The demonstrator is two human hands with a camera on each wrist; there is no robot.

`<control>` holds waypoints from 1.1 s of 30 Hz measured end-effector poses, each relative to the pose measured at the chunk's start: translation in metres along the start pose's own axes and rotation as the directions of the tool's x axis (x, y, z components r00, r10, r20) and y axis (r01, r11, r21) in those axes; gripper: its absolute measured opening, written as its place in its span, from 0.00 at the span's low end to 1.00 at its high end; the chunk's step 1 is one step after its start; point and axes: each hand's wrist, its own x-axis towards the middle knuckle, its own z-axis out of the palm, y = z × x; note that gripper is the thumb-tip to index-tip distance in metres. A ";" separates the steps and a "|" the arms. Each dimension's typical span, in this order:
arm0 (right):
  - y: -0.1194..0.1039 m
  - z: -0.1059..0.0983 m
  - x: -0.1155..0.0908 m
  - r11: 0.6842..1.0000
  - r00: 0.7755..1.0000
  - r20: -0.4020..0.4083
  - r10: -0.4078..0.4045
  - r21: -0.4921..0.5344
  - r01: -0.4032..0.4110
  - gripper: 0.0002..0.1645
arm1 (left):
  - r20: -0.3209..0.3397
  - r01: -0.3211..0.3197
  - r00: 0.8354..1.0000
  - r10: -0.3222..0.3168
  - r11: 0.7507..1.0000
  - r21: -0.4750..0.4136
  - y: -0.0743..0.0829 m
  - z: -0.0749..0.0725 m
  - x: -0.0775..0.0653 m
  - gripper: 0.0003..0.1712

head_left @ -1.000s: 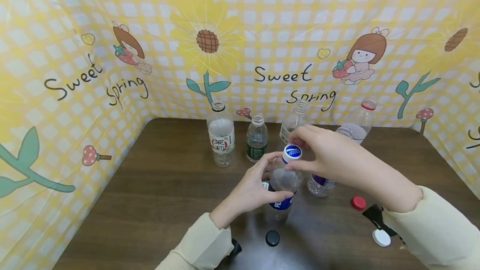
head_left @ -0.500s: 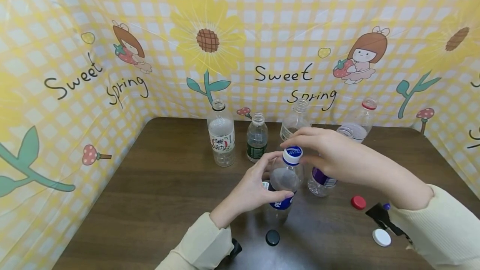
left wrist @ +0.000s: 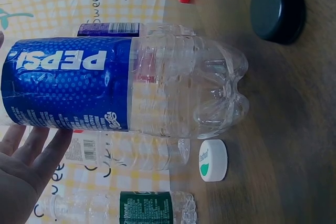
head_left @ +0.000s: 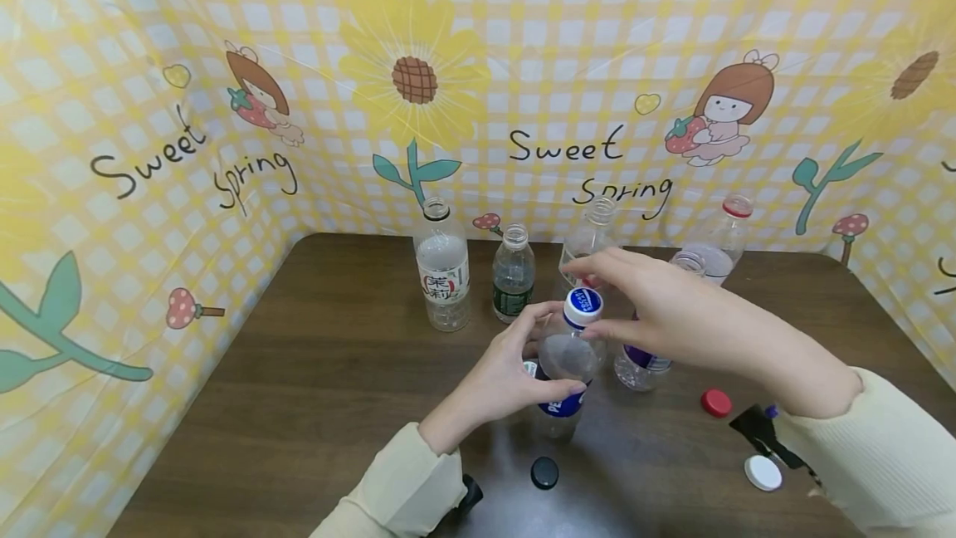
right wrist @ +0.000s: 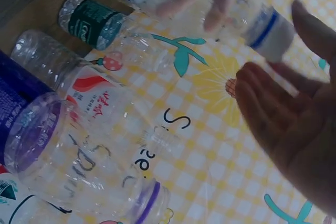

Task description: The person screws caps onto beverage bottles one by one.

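A clear Pepsi bottle (head_left: 569,355) with a blue label stands upright near the middle of the table. My left hand (head_left: 499,376) grips it round the body, thumb in front. On its neck sits a white cap (head_left: 584,307) with a blue top. Around that cap my right hand (head_left: 665,305) is spread, thumb close to its near side. In the right wrist view, the right hand (right wrist: 291,114) has its fingers apart, and a gap shows between most of them and the cap; whether one fingertip touches it I cannot tell.
Uncapped bottles stand behind: one with a white label (head_left: 444,281), a small green-labelled one (head_left: 512,285), a purple-labelled one (head_left: 642,364), and others at right. Loose caps lie about: black (head_left: 544,472), red (head_left: 716,403), white (head_left: 763,472), and white with a green leaf (left wrist: 213,160).
Half a second ago the right hand's fingers were turned closer round the cap; now they have spread away again. The left hand and the Pepsi bottle have stayed in place.
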 end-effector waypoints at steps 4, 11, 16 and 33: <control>0.006 -0.004 -0.001 0.990 0.990 0.032 -0.137 0.020 0.136 0.30 | 0.002 0.007 1.000 -0.007 1.000 -0.001 0.000 0.000 0.001 0.45; 0.008 -0.003 0.003 0.981 0.981 0.016 -0.195 0.020 0.194 0.23 | 0.003 0.026 1.000 -0.026 1.000 -0.013 0.002 -0.001 0.000 0.45; 0.005 -0.002 0.003 0.993 0.993 0.006 -0.118 0.001 0.118 0.17 | 0.000 0.029 1.000 -0.029 1.000 -0.011 0.002 -0.001 0.000 0.46; 0.006 -0.002 -0.001 0.986 0.986 0.033 -0.165 0.009 0.165 0.29 | 0.010 0.047 0.999 -0.046 0.999 -0.010 0.001 -0.002 -0.001 0.46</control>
